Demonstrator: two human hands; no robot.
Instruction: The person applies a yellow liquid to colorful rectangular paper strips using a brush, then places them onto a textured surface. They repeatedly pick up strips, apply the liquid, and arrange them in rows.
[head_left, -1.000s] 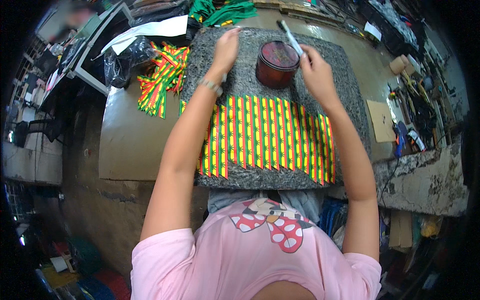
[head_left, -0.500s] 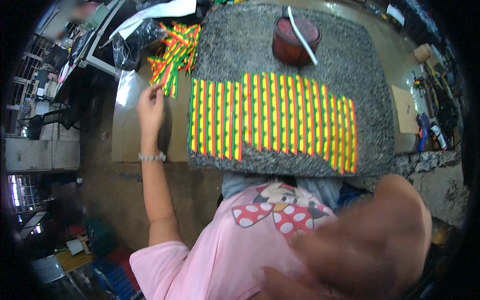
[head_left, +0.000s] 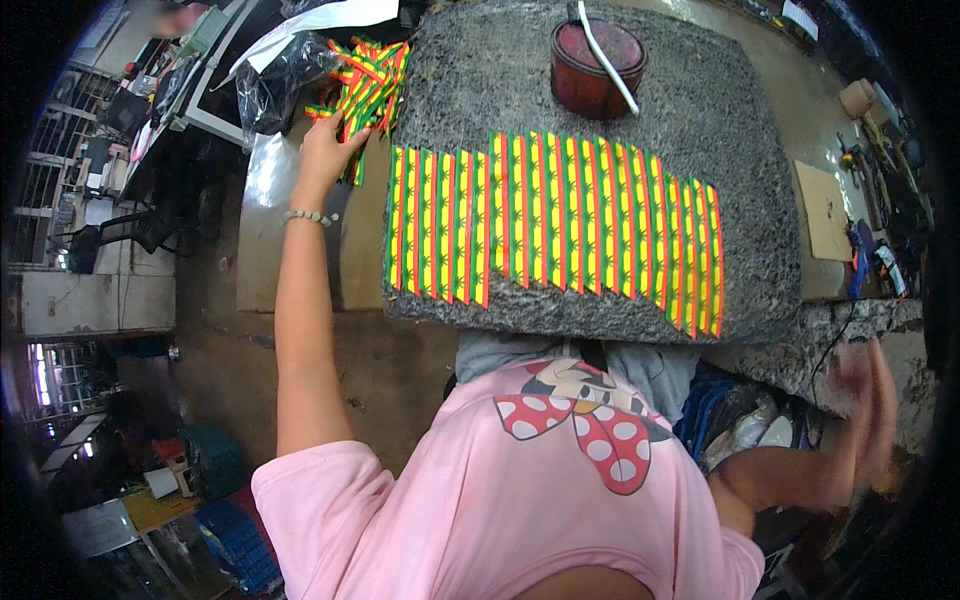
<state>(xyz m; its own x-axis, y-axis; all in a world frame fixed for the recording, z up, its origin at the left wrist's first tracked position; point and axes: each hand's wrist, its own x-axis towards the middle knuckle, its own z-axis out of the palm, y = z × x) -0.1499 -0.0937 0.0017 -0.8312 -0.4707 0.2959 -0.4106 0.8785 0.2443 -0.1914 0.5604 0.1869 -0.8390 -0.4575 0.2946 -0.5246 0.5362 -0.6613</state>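
Note:
My left hand (head_left: 328, 152) reaches into a loose pile of red, yellow and green striped strips (head_left: 375, 85) at the far left. Its thumb and fingers are apart, touching the strips. Many more such strips (head_left: 575, 215), with dark leaf-like marks, lie side by side on a rough dark grey slab (head_left: 560, 315) in front of me. Out to the right of the slab, low down, my right hand (head_left: 865, 410) is smeared by motion, so its fingers cannot be read.
A dark red round container (head_left: 597, 75) with a white stick (head_left: 605, 60) across its top stands on the slab's far part. Black plastic (head_left: 270, 95) lies beside the pile. A tan board (head_left: 822, 210) and several tools are at the right.
My left hand has moved slightly farther away, into the pile, and its fingers have spread. My right hand has swung from near my body out to the right.

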